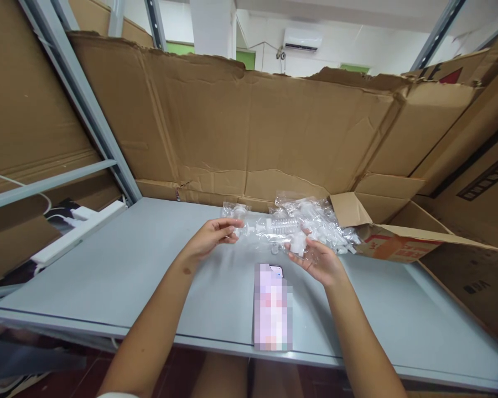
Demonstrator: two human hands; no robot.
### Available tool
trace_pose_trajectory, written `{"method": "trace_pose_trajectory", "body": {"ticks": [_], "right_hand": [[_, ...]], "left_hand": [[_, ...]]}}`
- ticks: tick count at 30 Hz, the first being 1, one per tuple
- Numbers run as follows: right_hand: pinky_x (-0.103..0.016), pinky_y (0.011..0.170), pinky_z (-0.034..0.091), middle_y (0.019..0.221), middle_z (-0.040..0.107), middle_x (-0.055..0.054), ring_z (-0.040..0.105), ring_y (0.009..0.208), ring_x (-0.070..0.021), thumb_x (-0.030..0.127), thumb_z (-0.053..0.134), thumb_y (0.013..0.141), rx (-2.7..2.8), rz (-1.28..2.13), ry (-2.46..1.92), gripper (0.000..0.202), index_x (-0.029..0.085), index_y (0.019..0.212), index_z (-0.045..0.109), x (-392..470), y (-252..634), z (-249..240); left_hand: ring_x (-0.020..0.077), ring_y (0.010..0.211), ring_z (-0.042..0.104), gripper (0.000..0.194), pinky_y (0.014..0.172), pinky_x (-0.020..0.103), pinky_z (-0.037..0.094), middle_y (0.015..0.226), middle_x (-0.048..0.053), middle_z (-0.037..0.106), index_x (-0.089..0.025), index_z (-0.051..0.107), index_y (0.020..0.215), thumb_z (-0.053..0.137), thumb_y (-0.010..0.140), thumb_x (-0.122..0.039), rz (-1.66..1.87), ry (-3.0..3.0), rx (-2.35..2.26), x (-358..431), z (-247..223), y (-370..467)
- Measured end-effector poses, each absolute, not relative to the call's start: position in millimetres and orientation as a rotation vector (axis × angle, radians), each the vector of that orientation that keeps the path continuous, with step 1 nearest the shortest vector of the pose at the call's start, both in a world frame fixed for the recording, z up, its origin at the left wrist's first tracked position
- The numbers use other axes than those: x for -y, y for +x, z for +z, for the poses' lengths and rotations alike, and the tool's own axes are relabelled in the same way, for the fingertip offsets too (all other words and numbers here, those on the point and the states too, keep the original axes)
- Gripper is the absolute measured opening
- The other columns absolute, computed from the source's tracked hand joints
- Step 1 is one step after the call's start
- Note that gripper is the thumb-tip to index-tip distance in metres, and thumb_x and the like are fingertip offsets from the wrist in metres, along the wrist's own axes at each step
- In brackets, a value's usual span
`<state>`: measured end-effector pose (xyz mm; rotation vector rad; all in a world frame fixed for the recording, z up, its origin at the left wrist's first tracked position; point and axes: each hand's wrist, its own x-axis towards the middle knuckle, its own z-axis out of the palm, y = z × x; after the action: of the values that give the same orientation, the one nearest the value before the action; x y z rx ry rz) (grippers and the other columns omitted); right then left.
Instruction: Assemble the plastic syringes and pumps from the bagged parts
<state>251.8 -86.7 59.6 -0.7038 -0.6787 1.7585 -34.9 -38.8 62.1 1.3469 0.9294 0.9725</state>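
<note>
My left hand (211, 236) pinches one end of a clear plastic packet (269, 228) that holds a small clear part, lifted just above the grey table (120, 271). My right hand (315, 260) is palm up under the packet's other end, with a small white piece (299, 242) at its fingertips. Right behind both hands lies a heap of several more clear packets (315, 218) with white and clear parts, spilling from an open cardboard box (394, 232) tipped on its side at the right.
A phone (273, 307) lies flat on the table between my forearms, near the front edge. Tall cardboard sheets (253, 127) wall off the back and right. A white power strip (74, 235) with cables sits at the left by a metal shelf frame (87, 105).
</note>
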Motion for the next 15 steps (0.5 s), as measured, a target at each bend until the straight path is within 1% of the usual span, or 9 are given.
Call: {"method": "trace_pose_trajectory", "body": {"ticks": [4, 6, 9, 11, 15], "right_hand": [[-0.038, 0.079, 0.049, 0.082, 0.068, 0.001, 0.064, 0.091, -0.0227, 0.022, 0.062, 0.073, 0.733, 1.775, -0.715, 0.048, 0.029, 0.118, 0.047, 87, 253, 57], [-0.037, 0.080, 0.049, 0.086, 0.068, 0.000, 0.064, 0.091, -0.0216, 0.023, 0.061, 0.073, 0.758, 1.773, -0.735, 0.048, 0.029, 0.119, 0.047, 87, 254, 57], [-0.037, 0.080, 0.049, 0.090, 0.068, 0.000, 0.064, 0.091, -0.0204, 0.023, 0.061, 0.074, 0.776, 1.764, -0.756, 0.049, 0.030, 0.120, 0.046, 86, 254, 57], [-0.037, 0.081, 0.049, 0.092, 0.068, -0.001, 0.064, 0.091, -0.0201, 0.023, 0.061, 0.073, 0.777, 1.770, -0.764, 0.051, 0.030, 0.121, 0.045, 86, 253, 56], [-0.038, 0.082, 0.048, 0.092, 0.068, -0.002, 0.064, 0.092, -0.0217, 0.022, 0.061, 0.073, 0.773, 1.789, -0.778, 0.053, 0.030, 0.122, 0.041, 87, 252, 57]], "left_hand": [[0.0107, 0.063, 0.058, 0.043, 0.071, 0.034, 0.049, 0.109, 0.010, 0.059, -0.018, 0.060, 0.107, 0.061, 0.070, -0.039, 0.888, 1.533, -1.002, 37, 57, -32], [0.0109, 0.062, 0.058, 0.049, 0.070, 0.034, 0.048, 0.107, 0.009, 0.058, -0.019, 0.057, 0.113, 0.062, 0.069, -0.040, 0.841, 1.599, -1.015, 37, 55, -29], [0.0125, 0.066, 0.059, 0.056, 0.069, 0.033, 0.047, 0.107, 0.008, 0.056, -0.023, 0.050, 0.120, 0.062, 0.068, -0.039, 0.801, 1.655, -1.031, 38, 54, -26], [0.0130, 0.068, 0.059, 0.052, 0.072, 0.034, 0.046, 0.106, 0.007, 0.056, -0.023, 0.051, 0.117, 0.061, 0.068, -0.038, 0.787, 1.683, -1.041, 40, 55, -24], [0.0143, 0.075, 0.059, 0.032, 0.077, 0.033, 0.043, 0.098, 0.004, 0.058, -0.020, 0.058, 0.097, 0.061, 0.069, -0.037, 0.752, 1.721, -1.027, 44, 58, -21]]}}
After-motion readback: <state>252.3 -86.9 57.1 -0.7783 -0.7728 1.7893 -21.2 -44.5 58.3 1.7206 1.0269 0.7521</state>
